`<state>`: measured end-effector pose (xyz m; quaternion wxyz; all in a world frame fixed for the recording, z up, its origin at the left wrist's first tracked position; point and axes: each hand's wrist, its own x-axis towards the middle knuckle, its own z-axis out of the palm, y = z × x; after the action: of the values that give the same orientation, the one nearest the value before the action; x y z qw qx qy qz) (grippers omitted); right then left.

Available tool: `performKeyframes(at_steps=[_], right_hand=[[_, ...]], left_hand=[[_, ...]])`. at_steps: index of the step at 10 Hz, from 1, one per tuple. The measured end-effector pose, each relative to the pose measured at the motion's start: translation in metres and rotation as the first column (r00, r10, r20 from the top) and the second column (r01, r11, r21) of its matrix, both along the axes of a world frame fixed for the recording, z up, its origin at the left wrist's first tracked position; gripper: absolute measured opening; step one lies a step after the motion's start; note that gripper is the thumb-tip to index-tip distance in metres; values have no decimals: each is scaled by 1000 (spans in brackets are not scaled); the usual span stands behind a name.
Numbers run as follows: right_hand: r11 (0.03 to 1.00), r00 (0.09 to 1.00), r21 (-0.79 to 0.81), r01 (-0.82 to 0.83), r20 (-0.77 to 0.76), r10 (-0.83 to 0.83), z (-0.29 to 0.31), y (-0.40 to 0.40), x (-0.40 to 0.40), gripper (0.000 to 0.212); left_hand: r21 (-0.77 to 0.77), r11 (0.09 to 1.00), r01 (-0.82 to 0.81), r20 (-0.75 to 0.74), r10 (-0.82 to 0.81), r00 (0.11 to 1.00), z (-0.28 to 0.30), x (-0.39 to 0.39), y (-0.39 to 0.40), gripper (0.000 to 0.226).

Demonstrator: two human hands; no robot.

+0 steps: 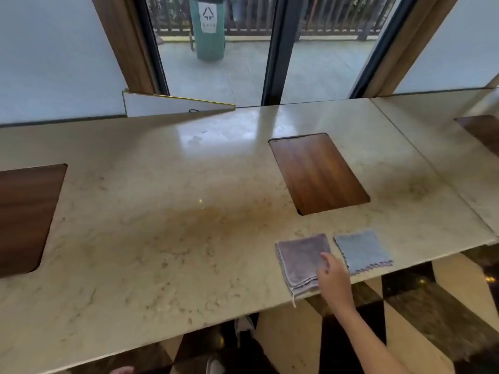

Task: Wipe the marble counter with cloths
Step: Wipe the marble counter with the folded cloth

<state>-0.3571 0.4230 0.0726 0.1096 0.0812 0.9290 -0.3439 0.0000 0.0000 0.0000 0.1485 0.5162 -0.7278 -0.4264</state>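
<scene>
The beige marble counter (167,238) spans the view. Two folded cloths lie side by side near its front edge at the right: a purple-grey cloth (299,259) and, to its right, a blue-grey cloth (361,249) with a scalloped hem. My right hand (333,279) reaches in from the lower right and rests its fingertips on the purple-grey cloth's right part, fingers spread, not gripping it. My left hand is out of sight.
Wooden inset panels sit in the counter: one in the middle right (318,172), one at the left edge (24,217), one at the far right (483,130). A white board (167,105) lies at the back. Beyond the glass stands a green bin (208,28).
</scene>
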Motion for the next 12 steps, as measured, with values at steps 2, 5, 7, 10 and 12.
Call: performKeyframes(at_steps=[2, 5, 7, 10, 12], right_hand=[[866, 957, 418, -275, 201, 208, -34, -17, -32, 78], [784, 936, 514, -349, 222, 272, -46, -44, -17, 105], [779, 942, 528, -337, 178, 286, -50, -79, -4, 76], [701, 872, 573, -424, 51, 486, -73, -128, -55, 60], [792, 919, 520, -321, -31, 393, -77, -233, -149, 56]], left_hand=[[-150, 980, -128, 73, 140, 987, 41, -141, 78, 18], [-245, 946, 212, 388, -104, 916, 19, -194, 45, 38], [-351, 831, 432, 524, -208, 826, 13, -230, -20, 53], [-346, 828, 441, 602, -165, 781, -15, -233, -86, 62], [-355, 825, 440, 609, -153, 778, -16, -234, -88, 61]])
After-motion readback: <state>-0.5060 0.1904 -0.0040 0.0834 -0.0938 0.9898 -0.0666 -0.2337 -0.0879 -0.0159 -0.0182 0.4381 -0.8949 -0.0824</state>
